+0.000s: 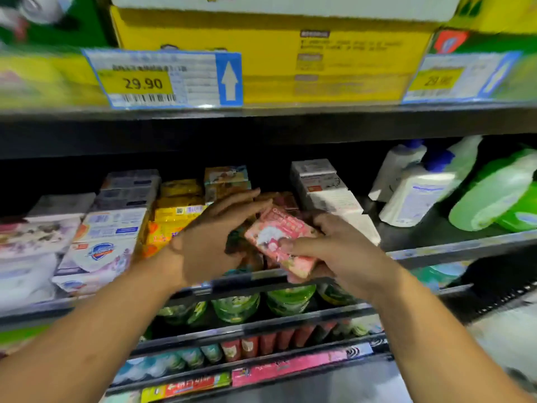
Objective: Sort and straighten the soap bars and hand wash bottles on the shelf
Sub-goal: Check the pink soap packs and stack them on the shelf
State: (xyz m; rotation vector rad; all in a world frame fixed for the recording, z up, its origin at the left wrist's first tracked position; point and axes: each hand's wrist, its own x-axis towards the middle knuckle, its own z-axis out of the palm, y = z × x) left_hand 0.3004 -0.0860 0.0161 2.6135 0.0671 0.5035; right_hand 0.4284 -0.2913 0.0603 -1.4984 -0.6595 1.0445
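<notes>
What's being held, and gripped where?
Right hand grips the pink soap bar at its near right end, thumb on top, fingers underneath. Left hand, fingers straight beside it, grips nothing.

Dark metal shelving, yellow price tag, dim light

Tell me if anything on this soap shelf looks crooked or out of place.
Yes. On the right, the white hand wash bottles lean sharply instead of standing upright, and the green container beside them looks tipped onto its side. The pink soap bar is held tilted in the right hand, not on a stack.
</notes>
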